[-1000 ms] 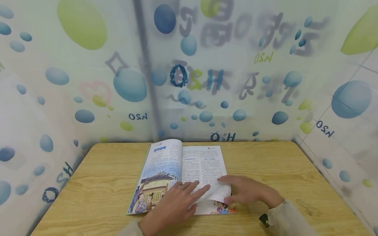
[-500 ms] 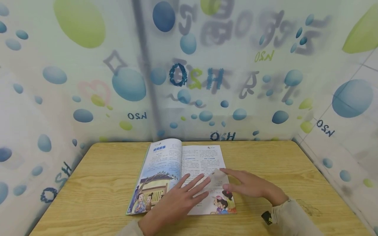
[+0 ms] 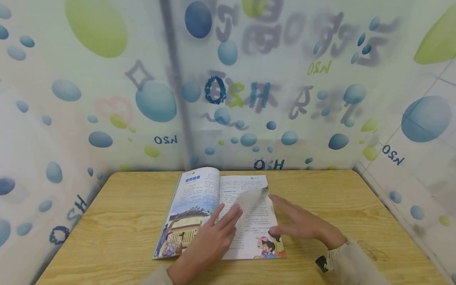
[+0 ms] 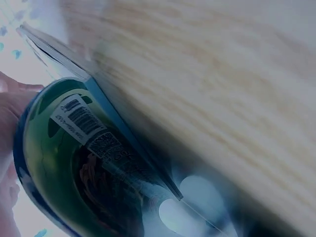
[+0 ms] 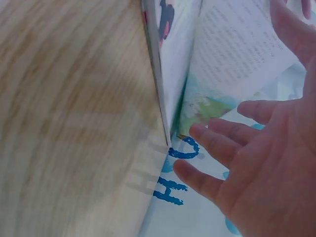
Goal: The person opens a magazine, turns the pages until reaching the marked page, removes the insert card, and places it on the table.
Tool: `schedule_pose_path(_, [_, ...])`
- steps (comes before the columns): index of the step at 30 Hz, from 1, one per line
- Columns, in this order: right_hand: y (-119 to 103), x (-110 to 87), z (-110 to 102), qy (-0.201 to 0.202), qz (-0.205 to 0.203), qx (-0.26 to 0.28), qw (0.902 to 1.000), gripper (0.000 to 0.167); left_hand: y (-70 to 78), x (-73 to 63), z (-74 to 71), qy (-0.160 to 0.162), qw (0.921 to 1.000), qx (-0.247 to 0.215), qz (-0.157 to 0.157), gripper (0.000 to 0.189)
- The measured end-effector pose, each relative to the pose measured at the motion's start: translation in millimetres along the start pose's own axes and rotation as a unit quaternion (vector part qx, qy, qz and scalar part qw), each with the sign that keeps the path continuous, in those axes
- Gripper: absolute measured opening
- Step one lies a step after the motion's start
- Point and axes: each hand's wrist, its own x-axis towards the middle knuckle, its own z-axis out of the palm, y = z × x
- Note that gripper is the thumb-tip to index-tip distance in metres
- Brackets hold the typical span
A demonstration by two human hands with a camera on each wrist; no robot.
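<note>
An open magazine (image 3: 196,198) lies on the wooden table, its left page bowed up toward the fold. One thin page (image 3: 249,198) on the right side is lifted and curled over to the left. My left hand (image 3: 213,237) reaches across the lower middle, its fingertips at the curled page. Beside the right edge is my right hand (image 3: 303,221), fingers extended and thumb near the printed children (image 3: 267,247). The right wrist view shows the raised page (image 5: 237,54) past the spread fingers. In the left wrist view the green cover (image 4: 54,148) with a barcode shows.
The light wooden table (image 3: 124,221) extends on both sides of the magazine and meets a curtain (image 3: 303,118) printed with blue and green spots. A faint dark mark (image 3: 370,249) is on the table at the right. A small black tag (image 3: 322,263) hangs by the right sleeve.
The page's lower corner has lifted and curled up and leftward, uncovering the printed children below. My left fingers have drawn closer together; my right fingertips have risen along the magazine's edge.
</note>
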Motion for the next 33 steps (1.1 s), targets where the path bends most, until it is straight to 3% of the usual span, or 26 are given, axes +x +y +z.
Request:
schedule_pose_path(4, [0.1, 1.3, 4.9, -0.017, -0.008, -0.015, 0.9997, 0.095, 0.2, 0.6, -1.1, 0.006, 0.9995, 0.015, -0.029, 0.024])
schedule_pose_path(8, [0.7, 3.0, 9.9, -0.042, -0.024, -0.042, 0.9979, 0.092, 0.4, 1.4, -1.5, 0.002, 0.9993, 0.018, -0.032, 0.024])
schedule_pose_path(16, [2.7, 0.7, 16.3, -0.1, -0.029, -0.076, 0.9916, 0.086, 1.4, 1.4, -2.2, -0.049, 0.9985, 0.012, -0.023, 0.019])
schedule_pose_path(25, [-0.4, 0.4, 16.9, -0.106, -0.024, -0.072, 0.9915, 0.084, 3.0, 1.2, -1.3, -0.047, 0.9977, 0.016, -0.046, 0.017])
schedule_pose_path(33, [-1.7, 0.4, 17.2, -0.101, -0.028, -0.08, 0.9913, 0.084, 2.3, 1.7, -5.9, -0.099, 0.991, -0.025, -0.086, 0.017])
